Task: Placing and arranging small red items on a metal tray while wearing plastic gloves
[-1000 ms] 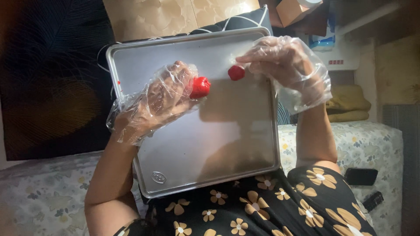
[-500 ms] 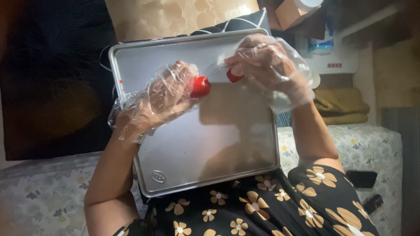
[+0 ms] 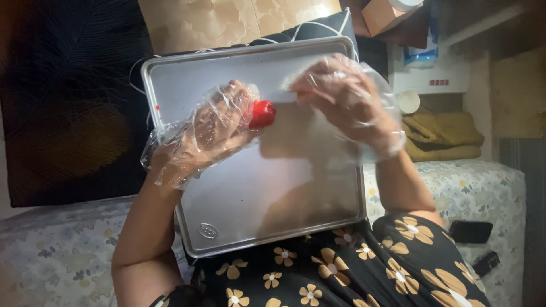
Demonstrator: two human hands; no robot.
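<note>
1. Red, small and rounded, a fruit-like piece (image 3: 263,113) sits pinched in the left hand (image 3: 207,133), fingers closed on it inside a clear plastic glove.
2. Right hand (image 3: 347,102), also gloved, has curled shut; half a second ago a second red piece showed at its fingertips, now hidden.
3. Both hover over the rectangular metal baking tray (image 3: 284,216) on the lap, so handling continues above that tray.

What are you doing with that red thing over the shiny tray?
A person wearing clear plastic gloves works over a metal baking tray that rests on their lap. The left hand holds a small red thing at its fingertips, just above the tray. The right hand is curled up close beside it; whether it holds anything cannot be seen. The tray itself looks bare. A dark phone lies on the flowery seat nearby.
</note>
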